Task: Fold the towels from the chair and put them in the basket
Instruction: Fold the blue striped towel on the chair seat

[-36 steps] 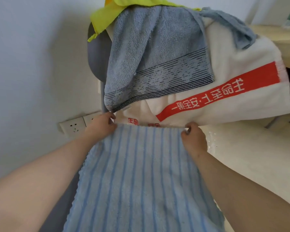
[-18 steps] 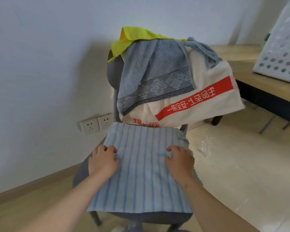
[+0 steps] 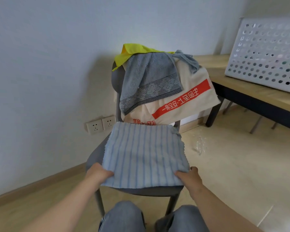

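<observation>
Two hands grip the striped towel (image 3: 144,153) at lower centre of the frame: my left hand (image 3: 99,173) pinches its near left corner and my right hand (image 3: 189,177) pinches its near right corner. The towel lies flat on the seat of the chair (image 3: 141,191).

Recommended procedure, as I judge it:
1. Raise both corners together.
2. Carry them to the far edge.
3. Match the hems and press flat.

At centre frame, the grey towel (image 3: 149,81), cream towel (image 3: 191,97) and yellow cloth (image 3: 132,52) hang over the backrest. The cream hem meets the striped towel's far edge and could snag. The basket (image 3: 264,54) stands on the table (image 3: 241,87) at upper right, well apart.
</observation>
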The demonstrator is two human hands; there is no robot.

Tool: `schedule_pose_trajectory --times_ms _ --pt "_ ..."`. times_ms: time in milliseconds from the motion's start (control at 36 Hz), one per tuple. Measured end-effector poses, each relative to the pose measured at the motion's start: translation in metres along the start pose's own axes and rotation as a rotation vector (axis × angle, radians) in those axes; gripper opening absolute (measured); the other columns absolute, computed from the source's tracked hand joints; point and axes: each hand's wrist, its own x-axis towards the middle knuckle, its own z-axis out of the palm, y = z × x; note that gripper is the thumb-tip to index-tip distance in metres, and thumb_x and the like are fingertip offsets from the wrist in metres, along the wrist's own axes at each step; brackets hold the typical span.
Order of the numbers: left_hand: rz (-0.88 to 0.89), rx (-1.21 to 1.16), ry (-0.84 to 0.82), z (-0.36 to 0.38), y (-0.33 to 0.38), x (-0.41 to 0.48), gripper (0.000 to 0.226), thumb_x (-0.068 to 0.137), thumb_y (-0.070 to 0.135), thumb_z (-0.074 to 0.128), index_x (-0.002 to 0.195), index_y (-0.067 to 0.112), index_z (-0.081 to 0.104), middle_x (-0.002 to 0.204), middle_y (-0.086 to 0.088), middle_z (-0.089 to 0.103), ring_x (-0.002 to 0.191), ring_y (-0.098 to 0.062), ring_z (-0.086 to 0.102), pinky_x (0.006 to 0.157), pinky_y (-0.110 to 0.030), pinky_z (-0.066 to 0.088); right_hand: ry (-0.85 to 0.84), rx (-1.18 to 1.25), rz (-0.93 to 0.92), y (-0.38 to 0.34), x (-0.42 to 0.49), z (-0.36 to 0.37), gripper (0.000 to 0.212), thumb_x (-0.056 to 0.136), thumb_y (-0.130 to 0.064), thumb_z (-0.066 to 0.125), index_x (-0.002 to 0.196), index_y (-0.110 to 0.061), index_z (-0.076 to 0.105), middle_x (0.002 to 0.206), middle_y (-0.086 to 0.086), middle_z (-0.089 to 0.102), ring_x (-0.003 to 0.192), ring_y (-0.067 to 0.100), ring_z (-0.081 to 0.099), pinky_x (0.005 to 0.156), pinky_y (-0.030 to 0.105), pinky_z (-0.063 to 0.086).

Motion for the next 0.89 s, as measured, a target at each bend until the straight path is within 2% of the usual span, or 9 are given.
schedule_pose_trajectory --times_ms 56,139,250,333,417,556,611,750,889 --pt "-0.032 -0.225 -0.067 -0.005 -0.002 0.003 0.04 0.078 0.01 0.073 0.111 -0.005 0.055 0.102 -0.018 0.061 0.088 -0.031 0.059 0.074 -0.036 0.049 0.001 0.098 0.062 0.002 0.0 0.0 0.062 0.08 -0.009 0.071 0.128 0.004 0.034 0.123 0.021 0.05 0.103 0.033 0.052 0.077 0.036 0.047" --pt "-0.083 -0.54 -0.142 -0.017 0.003 -0.001 0.024 0.084 0.001 0.065 0.104 0.004 0.052 0.083 -0.011 0.058 0.073 -0.025 0.056 0.053 -0.034 0.049 0.049 0.118 0.081 0.005 -0.001 -0.002 0.057 0.076 -0.001 0.07 0.124 0.007 0.041 0.116 0.02 0.053 0.095 0.03 0.053 0.07 0.03 0.044" --pt "-0.112 -0.737 -0.185 -0.031 0.009 -0.003 0.017 0.087 0.0 0.06 0.1 0.006 0.051 0.095 -0.014 0.057 0.085 -0.026 0.057 0.063 -0.038 0.052 0.091 0.16 0.03 -0.009 -0.006 -0.005 0.055 0.08 0.0 0.062 0.131 -0.002 0.041 0.108 0.016 0.052 0.086 0.026 0.052 0.063 0.028 0.046" --pt "-0.015 -0.725 -0.072 -0.035 0.015 -0.003 0.016 0.088 0.003 0.06 0.101 0.009 0.052 0.085 -0.01 0.057 0.071 -0.019 0.054 0.039 -0.023 0.051 0.072 0.51 0.003 -0.031 -0.014 -0.004 0.064 0.085 -0.001 0.06 0.14 -0.019 0.033 0.122 0.016 0.048 0.097 0.028 0.053 0.062 0.032 0.049" --pt "0.111 -0.876 0.127 -0.044 0.027 -0.001 0.023 0.089 0.009 0.059 0.109 0.016 0.05 0.085 -0.009 0.057 0.065 -0.019 0.054 0.038 -0.02 0.047 0.133 0.679 -0.086 -0.056 -0.024 -0.005 0.042 0.089 -0.005 0.055 0.122 -0.029 0.046 0.105 0.005 0.049 0.085 0.02 0.053 0.055 0.028 0.049" --pt "0.136 -0.653 0.132 -0.048 0.026 -0.006 0.033 0.09 0.004 0.051 0.114 0.025 0.043 0.078 -0.011 0.052 0.048 -0.017 0.04 0.03 -0.017 0.041 -0.069 0.454 0.043 -0.068 -0.037 -0.008 0.008 0.086 -0.009 0.055 0.083 -0.016 0.054 0.086 0.009 0.047 0.071 0.02 0.047 0.049 0.024 0.042" --pt "0.136 -0.635 0.196 -0.05 0.023 -0.008 0.031 0.089 0.002 0.043 0.11 0.026 0.045 0.077 -0.011 0.051 0.047 -0.017 0.039 0.03 -0.017 0.041 -0.107 0.376 0.088 -0.063 -0.042 -0.01 0.008 0.083 -0.008 0.058 0.083 -0.012 0.051 0.083 0.011 0.047 0.063 0.018 0.044 0.047 0.023 0.039" --pt "0.072 -0.53 0.083 -0.055 0.017 -0.025 0.022 0.089 0.002 0.042 0.078 0.012 0.059 0.058 -0.008 0.046 0.044 -0.017 0.036 0.048 -0.024 0.045 -0.146 0.34 0.147 -0.046 -0.055 -0.018 0.005 0.084 -0.008 0.056 0.082 -0.008 0.052 0.07 0.009 0.045 0.045 0.01 0.034 0.038 0.018 0.035" --pt "0.07 -0.513 0.07 -0.063 0.011 -0.035 0.02 0.09 0.004 0.044 0.075 0.011 0.057 0.062 -0.01 0.05 0.046 -0.02 0.04 0.052 -0.027 0.044 -0.13 0.367 0.156 -0.042 -0.068 -0.025 0.004 0.085 -0.009 0.054 0.082 -0.007 0.053 0.072 0.011 0.047 0.044 0.01 0.033 0.031 0.016 0.035"
